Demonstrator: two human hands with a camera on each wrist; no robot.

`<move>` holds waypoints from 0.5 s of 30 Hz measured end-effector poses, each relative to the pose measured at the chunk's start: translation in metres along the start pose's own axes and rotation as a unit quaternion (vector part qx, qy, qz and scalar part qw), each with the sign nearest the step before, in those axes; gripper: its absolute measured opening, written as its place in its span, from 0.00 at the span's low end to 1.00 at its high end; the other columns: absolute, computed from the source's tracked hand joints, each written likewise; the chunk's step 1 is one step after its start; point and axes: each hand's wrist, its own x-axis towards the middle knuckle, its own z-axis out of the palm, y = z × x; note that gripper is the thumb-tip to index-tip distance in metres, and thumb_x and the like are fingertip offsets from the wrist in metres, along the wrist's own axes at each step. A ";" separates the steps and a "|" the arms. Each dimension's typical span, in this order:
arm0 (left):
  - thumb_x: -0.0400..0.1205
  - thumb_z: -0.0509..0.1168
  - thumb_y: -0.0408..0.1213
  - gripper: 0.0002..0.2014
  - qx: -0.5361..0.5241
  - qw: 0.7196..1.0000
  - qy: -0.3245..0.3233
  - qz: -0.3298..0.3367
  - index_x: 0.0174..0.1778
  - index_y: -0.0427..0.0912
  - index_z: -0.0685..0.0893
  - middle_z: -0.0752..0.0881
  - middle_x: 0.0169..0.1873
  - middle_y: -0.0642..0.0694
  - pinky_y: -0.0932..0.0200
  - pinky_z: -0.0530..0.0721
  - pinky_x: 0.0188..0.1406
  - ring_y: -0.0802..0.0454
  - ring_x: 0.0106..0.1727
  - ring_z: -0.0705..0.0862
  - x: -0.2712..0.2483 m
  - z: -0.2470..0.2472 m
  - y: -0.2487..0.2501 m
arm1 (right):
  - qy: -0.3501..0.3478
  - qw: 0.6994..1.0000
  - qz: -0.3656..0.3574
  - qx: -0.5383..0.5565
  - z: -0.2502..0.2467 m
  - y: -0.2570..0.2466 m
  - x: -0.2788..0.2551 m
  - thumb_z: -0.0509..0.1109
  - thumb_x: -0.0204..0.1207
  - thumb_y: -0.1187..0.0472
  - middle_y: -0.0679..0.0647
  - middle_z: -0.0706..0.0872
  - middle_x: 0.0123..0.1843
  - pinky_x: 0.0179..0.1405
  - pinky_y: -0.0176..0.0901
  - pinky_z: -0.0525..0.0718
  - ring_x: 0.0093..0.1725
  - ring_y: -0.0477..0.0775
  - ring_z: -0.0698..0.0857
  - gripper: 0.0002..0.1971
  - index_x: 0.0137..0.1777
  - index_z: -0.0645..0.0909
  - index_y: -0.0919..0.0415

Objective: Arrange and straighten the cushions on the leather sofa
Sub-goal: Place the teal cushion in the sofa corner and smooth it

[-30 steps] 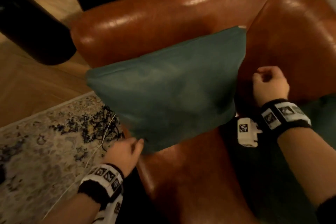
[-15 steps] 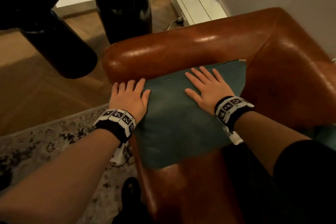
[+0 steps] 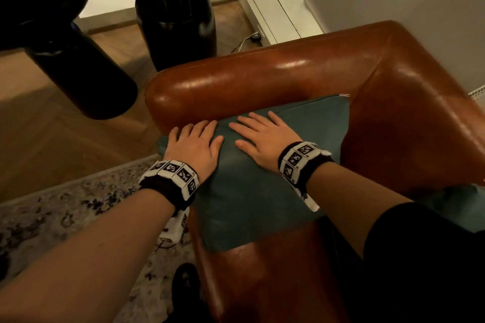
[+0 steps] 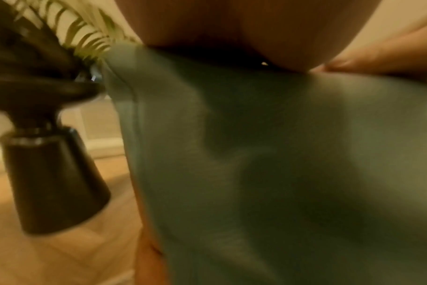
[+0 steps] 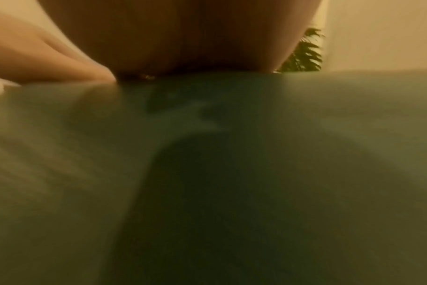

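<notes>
A teal cushion (image 3: 262, 191) leans against the armrest in the corner of the brown leather sofa (image 3: 262, 81), zipper edge up. My left hand (image 3: 194, 141) lies flat on its upper left part, fingers straight. My right hand (image 3: 262, 139) presses flat on its upper middle, fingers spread toward the armrest. In the left wrist view the cushion (image 4: 280, 164) fills the frame under my palm. The right wrist view shows the same fabric (image 5: 232, 173), blurred, beneath my palm. A second teal cushion (image 3: 456, 204) shows partly at the right edge.
A black planter (image 3: 178, 23) with a palm stands on the wooden floor behind the armrest. A dark lamp or stand (image 3: 78, 65) hangs in at the left. A patterned rug (image 3: 65, 212) lies left of the sofa, with a shoe (image 3: 186, 280) on it.
A second ago both hands held the cushion's lower edges as it stood upright. Now it leans on the armrest, and both hands lie flat on it, closer together than half a second ago.
</notes>
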 end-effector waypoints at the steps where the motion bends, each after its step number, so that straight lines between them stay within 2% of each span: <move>1: 0.86 0.38 0.57 0.28 0.006 1.000 0.006 0.010 0.82 0.54 0.59 0.67 0.80 0.51 0.42 0.59 0.79 0.45 0.79 0.67 -0.001 0.001 -0.005 | 0.007 1.000 0.010 -0.004 0.000 0.011 -0.003 0.40 0.85 0.38 0.43 0.53 0.87 0.84 0.56 0.42 0.86 0.49 0.49 0.29 0.85 0.48 0.41; 4: 0.86 0.38 0.57 0.28 0.019 0.999 0.018 0.019 0.82 0.53 0.61 0.72 0.77 0.48 0.45 0.65 0.75 0.43 0.75 0.72 -0.001 -0.002 -0.016 | 0.018 0.999 0.044 -0.019 -0.003 0.044 -0.016 0.37 0.84 0.36 0.43 0.52 0.87 0.84 0.53 0.42 0.86 0.48 0.49 0.31 0.86 0.47 0.42; 6: 0.87 0.39 0.56 0.27 0.023 0.999 0.015 0.017 0.80 0.52 0.62 0.75 0.74 0.47 0.45 0.69 0.71 0.42 0.71 0.76 0.000 -0.003 -0.019 | 0.015 0.996 0.077 -0.029 -0.005 0.063 -0.021 0.36 0.83 0.36 0.42 0.52 0.87 0.84 0.55 0.42 0.86 0.48 0.48 0.31 0.85 0.48 0.42; 8: 0.87 0.42 0.54 0.24 0.021 1.000 0.015 0.018 0.77 0.51 0.67 0.80 0.68 0.45 0.44 0.72 0.65 0.39 0.65 0.79 0.000 -0.007 -0.019 | 0.022 0.991 0.128 -0.017 -0.009 0.084 -0.024 0.37 0.84 0.36 0.43 0.56 0.86 0.84 0.56 0.44 0.86 0.49 0.52 0.30 0.85 0.51 0.41; 11: 0.87 0.51 0.51 0.16 -0.021 0.999 0.034 0.009 0.63 0.50 0.76 0.85 0.52 0.45 0.45 0.74 0.55 0.40 0.54 0.82 0.003 -0.013 -0.020 | 0.043 0.986 0.161 -0.006 -0.016 0.106 -0.027 0.44 0.82 0.33 0.51 0.73 0.78 0.82 0.57 0.51 0.79 0.56 0.68 0.31 0.80 0.64 0.46; 13: 0.85 0.57 0.50 0.09 -0.077 0.996 0.049 -0.011 0.51 0.49 0.77 0.81 0.43 0.49 0.47 0.73 0.51 0.42 0.49 0.82 0.005 -0.015 -0.020 | 0.071 0.985 0.159 -0.001 -0.023 0.108 -0.027 0.54 0.80 0.34 0.53 0.82 0.67 0.77 0.57 0.59 0.70 0.60 0.75 0.28 0.72 0.76 0.48; 15: 0.84 0.60 0.48 0.07 -0.107 0.992 0.065 -0.024 0.46 0.49 0.75 0.76 0.41 0.52 0.48 0.73 0.50 0.43 0.47 0.81 0.006 -0.015 -0.019 | 0.111 0.980 0.163 0.012 -0.031 0.105 -0.024 0.62 0.79 0.37 0.52 0.86 0.59 0.71 0.57 0.64 0.64 0.60 0.78 0.22 0.63 0.83 0.48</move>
